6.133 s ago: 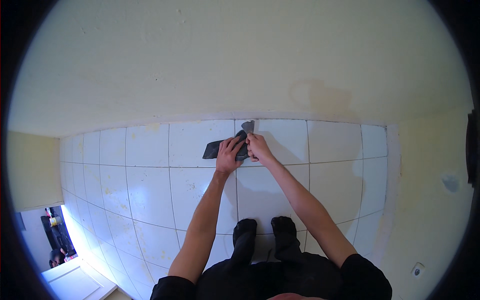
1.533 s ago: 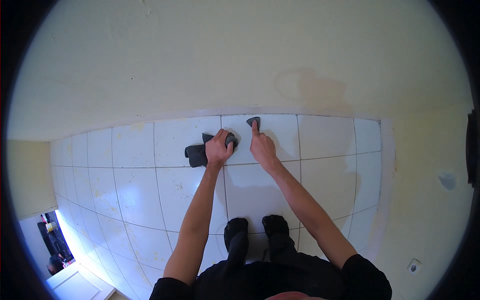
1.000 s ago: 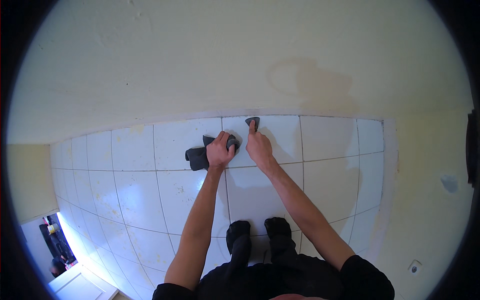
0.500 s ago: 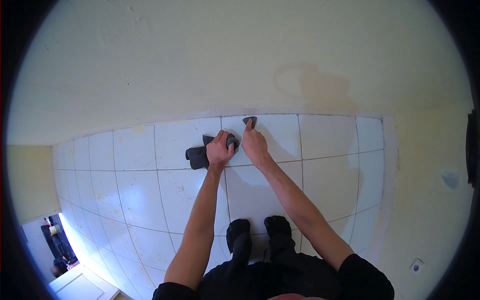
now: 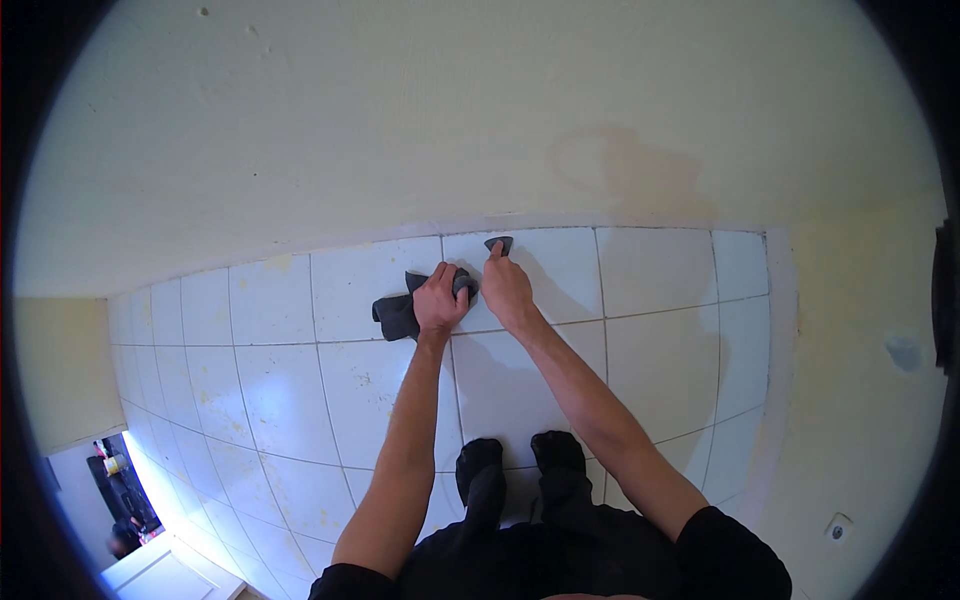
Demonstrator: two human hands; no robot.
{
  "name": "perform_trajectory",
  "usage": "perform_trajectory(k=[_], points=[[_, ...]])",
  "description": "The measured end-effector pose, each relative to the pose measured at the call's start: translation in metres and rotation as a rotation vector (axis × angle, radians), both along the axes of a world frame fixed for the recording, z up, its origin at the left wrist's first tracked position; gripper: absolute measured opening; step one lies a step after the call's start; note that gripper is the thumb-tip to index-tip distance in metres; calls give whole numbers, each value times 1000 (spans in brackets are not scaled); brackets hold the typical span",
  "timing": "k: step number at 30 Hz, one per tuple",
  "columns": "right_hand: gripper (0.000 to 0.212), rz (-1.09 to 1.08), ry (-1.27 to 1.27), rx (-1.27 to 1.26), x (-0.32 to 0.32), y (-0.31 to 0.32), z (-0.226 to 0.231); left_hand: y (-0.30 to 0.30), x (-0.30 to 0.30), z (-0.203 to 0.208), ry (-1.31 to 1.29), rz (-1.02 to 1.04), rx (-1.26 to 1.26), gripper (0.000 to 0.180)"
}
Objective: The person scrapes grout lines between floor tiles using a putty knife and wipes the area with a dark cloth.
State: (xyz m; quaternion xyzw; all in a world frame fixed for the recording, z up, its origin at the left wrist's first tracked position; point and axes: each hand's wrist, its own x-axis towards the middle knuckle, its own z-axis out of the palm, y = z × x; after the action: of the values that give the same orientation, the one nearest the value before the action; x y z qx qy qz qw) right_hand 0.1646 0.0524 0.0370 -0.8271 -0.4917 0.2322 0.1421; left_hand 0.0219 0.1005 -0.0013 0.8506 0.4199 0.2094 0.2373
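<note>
My left hand (image 5: 438,301) is closed around a dark grey cloth (image 5: 399,317) and presses it against the white floor tiles (image 5: 384,370). Part of the cloth is bunched beside the thumb, and a loose end spreads to the left. To its right, my right hand (image 5: 508,291) grips a small scraper (image 5: 499,243) with a dark triangular blade. The index finger lies stretched along the blade, which points at the wall just short of the floor's far edge. The palm hides the scraper's handle.
A pale wall (image 5: 400,120) rises beyond the tiles, and another wall (image 5: 850,360) bounds the right side, carrying a socket (image 5: 837,531). My feet in black socks (image 5: 480,455) stand close below. Yellowish stains mark the left tiles. A white door (image 5: 165,575) is at lower left.
My right hand and the scraper have shifted very slightly left over the tile. The left hand stays on the cloth in the same spot.
</note>
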Motion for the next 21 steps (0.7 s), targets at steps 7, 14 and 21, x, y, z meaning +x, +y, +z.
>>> perform_trajectory(k=[7, 14, 21], points=[[62, 20, 42, 23, 6, 1, 3, 1, -2, 0, 33, 3, 10, 31], [61, 27, 28, 19, 5, -3, 2, 1, -1, 0, 14, 5, 24, 30], [58, 41, -35, 47, 1, 0, 1, 0, -1, 0, 6, 9, 31, 29]])
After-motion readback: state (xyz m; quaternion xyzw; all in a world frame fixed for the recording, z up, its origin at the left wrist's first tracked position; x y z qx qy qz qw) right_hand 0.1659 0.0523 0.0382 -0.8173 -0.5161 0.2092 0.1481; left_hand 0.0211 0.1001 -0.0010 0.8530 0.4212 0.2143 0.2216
